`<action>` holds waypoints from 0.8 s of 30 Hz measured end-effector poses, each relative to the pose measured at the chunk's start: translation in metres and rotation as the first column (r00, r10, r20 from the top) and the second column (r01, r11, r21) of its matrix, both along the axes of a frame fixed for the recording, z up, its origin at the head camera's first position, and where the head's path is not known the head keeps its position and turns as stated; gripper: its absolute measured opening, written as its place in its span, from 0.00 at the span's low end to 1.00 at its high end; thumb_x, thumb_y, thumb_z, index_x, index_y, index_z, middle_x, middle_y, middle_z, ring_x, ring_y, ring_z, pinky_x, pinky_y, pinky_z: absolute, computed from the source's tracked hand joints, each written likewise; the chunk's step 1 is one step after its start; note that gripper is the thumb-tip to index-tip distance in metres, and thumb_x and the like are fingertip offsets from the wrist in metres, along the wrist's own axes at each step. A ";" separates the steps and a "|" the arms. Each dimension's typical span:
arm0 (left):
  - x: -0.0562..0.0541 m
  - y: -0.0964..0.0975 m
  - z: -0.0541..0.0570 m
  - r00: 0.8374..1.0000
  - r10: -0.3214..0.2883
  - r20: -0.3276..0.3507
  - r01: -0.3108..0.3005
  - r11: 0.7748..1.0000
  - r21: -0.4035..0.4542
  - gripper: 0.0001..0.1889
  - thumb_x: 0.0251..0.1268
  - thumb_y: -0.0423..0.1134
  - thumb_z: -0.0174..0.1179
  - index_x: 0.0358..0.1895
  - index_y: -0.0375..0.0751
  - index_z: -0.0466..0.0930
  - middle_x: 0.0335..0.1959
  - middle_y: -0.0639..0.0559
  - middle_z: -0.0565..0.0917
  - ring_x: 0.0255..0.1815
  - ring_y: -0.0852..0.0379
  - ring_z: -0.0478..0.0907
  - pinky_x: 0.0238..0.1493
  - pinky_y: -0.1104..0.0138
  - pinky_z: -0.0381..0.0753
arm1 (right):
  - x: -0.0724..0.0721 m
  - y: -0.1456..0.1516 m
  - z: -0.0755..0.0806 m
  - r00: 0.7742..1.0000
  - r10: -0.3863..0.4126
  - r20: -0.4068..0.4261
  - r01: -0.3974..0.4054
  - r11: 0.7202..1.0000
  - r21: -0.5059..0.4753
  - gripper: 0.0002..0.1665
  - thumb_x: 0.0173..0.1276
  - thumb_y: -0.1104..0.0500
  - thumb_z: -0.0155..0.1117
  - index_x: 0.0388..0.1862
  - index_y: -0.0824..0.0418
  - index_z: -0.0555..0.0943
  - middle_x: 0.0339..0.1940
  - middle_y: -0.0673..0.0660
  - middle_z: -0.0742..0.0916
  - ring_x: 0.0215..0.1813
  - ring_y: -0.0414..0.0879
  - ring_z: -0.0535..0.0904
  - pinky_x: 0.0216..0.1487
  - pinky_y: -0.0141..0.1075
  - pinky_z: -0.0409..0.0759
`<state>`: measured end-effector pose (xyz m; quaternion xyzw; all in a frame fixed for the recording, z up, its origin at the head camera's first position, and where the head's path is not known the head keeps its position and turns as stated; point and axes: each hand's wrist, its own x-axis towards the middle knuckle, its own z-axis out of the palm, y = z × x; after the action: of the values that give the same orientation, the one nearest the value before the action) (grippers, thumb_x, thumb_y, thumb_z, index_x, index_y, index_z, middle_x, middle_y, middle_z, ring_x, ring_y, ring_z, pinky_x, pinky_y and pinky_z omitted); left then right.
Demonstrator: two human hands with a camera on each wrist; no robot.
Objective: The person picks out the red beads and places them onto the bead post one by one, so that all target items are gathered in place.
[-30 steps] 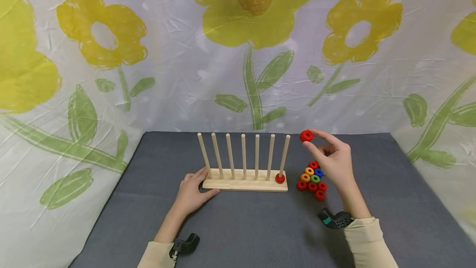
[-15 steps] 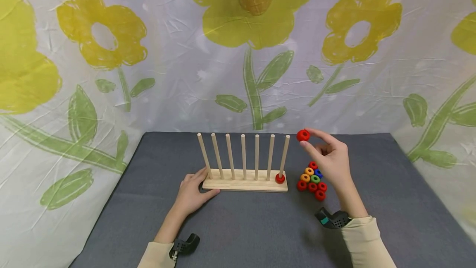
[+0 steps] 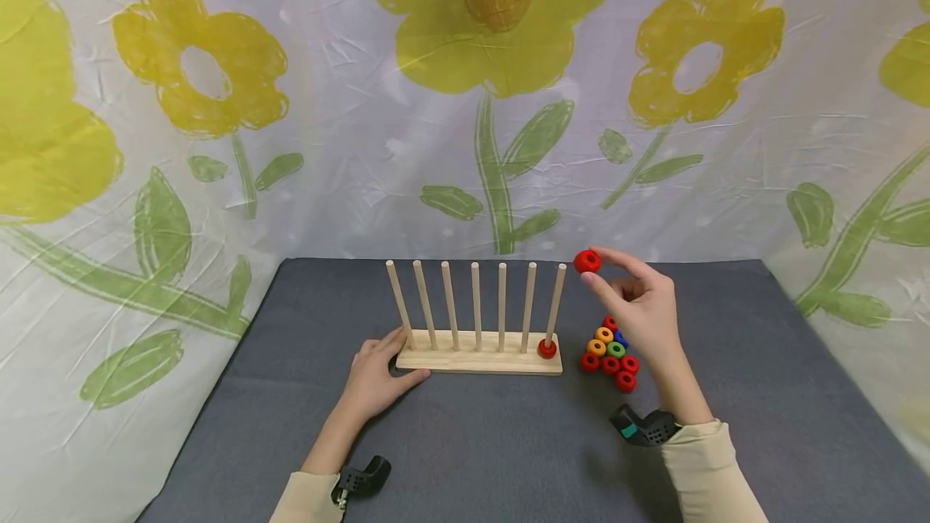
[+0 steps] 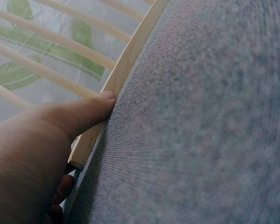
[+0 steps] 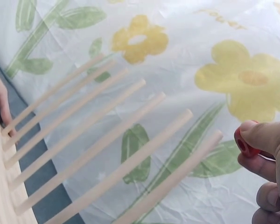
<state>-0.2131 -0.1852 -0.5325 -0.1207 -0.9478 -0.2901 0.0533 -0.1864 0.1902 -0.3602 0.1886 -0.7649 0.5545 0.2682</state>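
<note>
A wooden peg rack (image 3: 479, 361) with a row of several upright pegs stands on the dark cloth. At its left end my left hand (image 3: 374, 382) holds the base, thumb along the front edge and fingers round the back. Between the thumb and index finger of my right hand (image 3: 643, 305) a red bead (image 3: 587, 261) with a hole is pinched. It is up in the air, just right of the top of the rightmost peg (image 5: 196, 158). Another red bead (image 3: 547, 349) sits at the foot of that peg. The other pegs are bare.
Right of the rack lies a cluster of beads: several red ones (image 3: 625, 381), yellow-orange ones (image 3: 596, 348), a green one (image 3: 616, 349) and a blue one (image 3: 620, 339) partly behind my right hand. A flower-print sheet (image 3: 327, 184) rises behind the table's far edge.
My right hand has moved slightly left and up with the red bead, closer to the rightmost peg's top. The left hand and the rack have stayed put.
</note>
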 end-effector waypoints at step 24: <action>0.000 -0.001 -0.001 1.000 -0.005 -0.008 0.005 1.000 0.013 0.47 0.59 0.59 0.72 0.77 0.40 0.65 0.76 0.44 0.67 0.65 0.40 0.67 0.61 0.42 0.63 | -0.001 -0.017 0.004 1.000 -0.007 0.029 0.008 1.000 -0.024 0.20 0.66 0.73 0.70 0.57 0.72 0.83 0.10 0.49 0.65 0.13 0.41 0.56 0.14 0.37 0.53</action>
<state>-0.2134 -0.1862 -0.5339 -0.1238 -0.9454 -0.2959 0.0574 -0.1874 0.1730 -0.3565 0.1744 -0.7628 0.5653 0.2612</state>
